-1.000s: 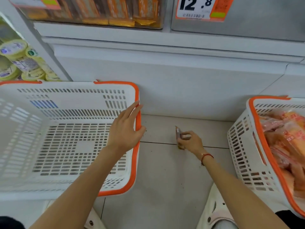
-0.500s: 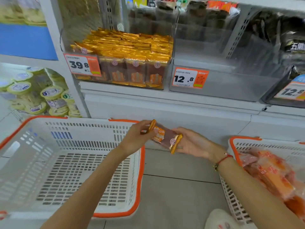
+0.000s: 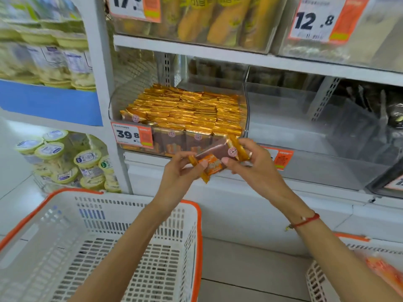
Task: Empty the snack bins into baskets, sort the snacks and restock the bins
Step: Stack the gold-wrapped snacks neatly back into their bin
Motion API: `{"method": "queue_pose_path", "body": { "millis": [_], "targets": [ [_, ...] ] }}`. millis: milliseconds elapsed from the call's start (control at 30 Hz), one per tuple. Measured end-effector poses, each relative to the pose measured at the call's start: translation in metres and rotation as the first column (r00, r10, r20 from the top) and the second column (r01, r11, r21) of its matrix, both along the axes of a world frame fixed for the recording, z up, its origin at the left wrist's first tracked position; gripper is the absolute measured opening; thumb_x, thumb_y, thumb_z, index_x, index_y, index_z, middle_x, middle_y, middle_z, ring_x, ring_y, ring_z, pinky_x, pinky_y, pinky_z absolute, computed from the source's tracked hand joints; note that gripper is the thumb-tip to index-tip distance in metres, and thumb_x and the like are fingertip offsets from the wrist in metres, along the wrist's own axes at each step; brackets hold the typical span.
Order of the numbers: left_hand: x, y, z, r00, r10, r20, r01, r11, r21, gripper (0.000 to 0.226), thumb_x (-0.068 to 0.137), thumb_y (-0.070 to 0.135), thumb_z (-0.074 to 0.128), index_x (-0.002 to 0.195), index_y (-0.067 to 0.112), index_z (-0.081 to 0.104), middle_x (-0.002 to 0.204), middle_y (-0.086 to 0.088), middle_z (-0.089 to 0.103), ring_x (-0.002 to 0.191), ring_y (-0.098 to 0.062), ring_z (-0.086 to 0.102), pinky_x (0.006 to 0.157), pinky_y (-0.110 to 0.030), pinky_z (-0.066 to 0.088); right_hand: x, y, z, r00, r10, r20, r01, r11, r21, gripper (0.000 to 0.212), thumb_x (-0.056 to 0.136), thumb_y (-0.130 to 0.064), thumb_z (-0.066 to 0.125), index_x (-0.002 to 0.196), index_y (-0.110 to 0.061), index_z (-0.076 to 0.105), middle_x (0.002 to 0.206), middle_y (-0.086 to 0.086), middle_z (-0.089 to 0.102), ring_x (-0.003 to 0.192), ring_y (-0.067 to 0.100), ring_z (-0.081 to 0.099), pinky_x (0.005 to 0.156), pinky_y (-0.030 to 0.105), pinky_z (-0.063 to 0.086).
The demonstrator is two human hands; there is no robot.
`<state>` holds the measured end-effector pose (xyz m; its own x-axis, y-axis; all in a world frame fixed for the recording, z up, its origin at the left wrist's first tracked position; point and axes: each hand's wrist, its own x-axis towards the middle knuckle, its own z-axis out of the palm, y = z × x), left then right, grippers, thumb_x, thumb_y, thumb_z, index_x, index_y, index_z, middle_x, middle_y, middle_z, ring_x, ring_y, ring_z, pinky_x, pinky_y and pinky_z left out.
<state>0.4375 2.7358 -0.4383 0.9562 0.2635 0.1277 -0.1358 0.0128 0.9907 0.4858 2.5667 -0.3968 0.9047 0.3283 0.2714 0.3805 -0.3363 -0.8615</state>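
Note:
Both hands hold one brown and orange snack packet [image 3: 218, 156] with gold ends, just in front of the lower shelf. My left hand [image 3: 177, 176] pinches its lower left end and my right hand [image 3: 253, 168] grips its upper right end. Behind the packet stands a clear bin [image 3: 181, 114] packed with gold-topped packets of the same kind, tagged 39.8. A white basket with an orange rim [image 3: 197, 236] sits below my left arm with nothing in it. Another such basket [image 3: 349, 237] at the lower right holds orange packets.
To the right of the full bin is a clear bin [image 3: 305, 131] with nothing visible inside, tagged 12.8. Yellow-lidded tubs [image 3: 65, 162] fill the shelves at the left. The upper shelf holds bins of yellow packets [image 3: 209, 18]. Tiled floor [image 3: 250, 275] lies between the two baskets.
My right hand picked a packet off the floor; my left hand left the basket rim and joined it. Both raised the packet toward the full bin as my view tilted up.

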Motion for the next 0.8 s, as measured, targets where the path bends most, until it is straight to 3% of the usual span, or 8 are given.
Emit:
{"method": "queue_pose_path", "body": {
  "millis": [67,100,200,267,367,500,633,800],
  "targets": [
    [0.009,0.018,0.007,0.992,0.078,0.097,-0.096,0.975,0.201,0.029,0.090,0.031,0.064,0.115,0.016,0.059,0.109,0.008,0.064,0.099,-0.003,0.061,0.080,-0.011,0.047,0.005,0.005,0.011,0.997,-0.025,0.076,0.023,0.999,0.024,0.039,0.088,-0.020,0.068,0.125,-0.019,0.056,0.114,-0.004,0.061,0.095,0.004,0.059,0.066,0.009,0.050],
    [0.014,0.033,0.009,0.973,0.160,0.167,-0.209,0.916,0.341,0.029,0.092,0.037,0.060,0.116,0.021,0.057,0.111,0.011,0.061,0.102,-0.002,0.056,0.081,-0.011,0.042,0.008,0.009,0.016,0.994,-0.041,0.100,0.038,0.999,0.031,0.042,0.089,-0.021,0.066,0.128,-0.018,0.053,0.117,-0.004,0.059,0.097,0.005,0.059,0.066,0.007,0.050],
    [0.031,0.092,0.010,0.856,0.310,0.414,-0.517,0.533,0.670,0.025,0.100,0.026,0.049,0.122,0.015,0.054,0.121,-0.001,0.057,0.112,-0.019,0.049,0.091,-0.030,0.040,0.022,0.027,0.029,0.984,-0.062,0.164,0.055,0.997,0.047,0.044,0.091,-0.021,0.063,0.133,-0.017,0.049,0.121,-0.005,0.057,0.101,0.008,0.059,0.068,0.010,0.053],
    [0.044,0.126,0.011,0.853,0.256,0.454,-0.518,0.316,0.795,0.027,0.095,0.012,0.049,0.120,0.011,0.057,0.121,-0.008,0.058,0.112,-0.029,0.051,0.092,-0.041,0.041,0.034,0.045,0.036,0.976,-0.072,0.205,0.058,0.996,0.074,0.041,0.092,-0.021,0.062,0.131,-0.017,0.051,0.120,-0.004,0.059,0.106,0.011,0.060,0.074,0.017,0.056],
    [0.061,0.155,0.021,0.890,0.109,0.443,-0.455,0.143,0.879,0.024,0.095,0.018,0.047,0.111,0.012,0.064,0.109,-0.006,0.063,0.101,-0.030,0.056,0.083,-0.038,0.039,0.050,0.078,0.044,0.963,-0.104,0.249,0.075,0.990,0.123,0.036,0.092,-0.022,0.064,0.126,-0.017,0.055,0.112,-0.008,0.061,0.103,0.006,0.059,0.077,0.013,0.052],
    [0.076,0.180,0.044,0.915,0.055,0.399,-0.402,0.074,0.913,0.019,0.093,0.021,0.062,0.109,0.015,0.070,0.108,-0.005,0.068,0.099,-0.030,0.060,0.078,-0.039,0.045,0.068,0.107,0.042,0.966,-0.110,0.234,0.077,0.986,0.146,0.032,0.089,-0.021,0.069,0.119,-0.020,0.057,0.094,-0.024,0.056,0.086,-0.011,0.058,0.065,0.005,0.047],
    [0.075,0.189,0.056,0.929,0.109,0.354,-0.365,0.095,0.926,0.013,0.089,0.022,0.069,0.099,0.023,0.077,0.098,0.000,0.072,0.093,-0.027,0.064,0.068,-0.031,0.040,0.076,0.115,0.033,0.964,-0.098,0.249,0.067,0.990,0.128,0.034,0.088,-0.021,0.069,0.120,-0.022,0.057,0.096,-0.024,0.057,0.088,-0.007,0.059,0.067,0.006,0.049],
    [0.074,0.188,0.073,0.888,0.375,0.266,-0.280,-0.018,0.960,0.018,0.094,0.027,0.060,0.105,0.026,0.074,0.102,-0.010,0.071,0.096,-0.038,0.062,0.069,-0.035,0.039,0.078,0.114,0.027,0.960,-0.148,0.238,0.105,0.977,0.186,0.031,0.090,-0.020,0.067,0.118,-0.025,0.055,0.098,-0.020,0.057,0.092,-0.003,0.059,0.070,0.008,0.050]
  ]
}}
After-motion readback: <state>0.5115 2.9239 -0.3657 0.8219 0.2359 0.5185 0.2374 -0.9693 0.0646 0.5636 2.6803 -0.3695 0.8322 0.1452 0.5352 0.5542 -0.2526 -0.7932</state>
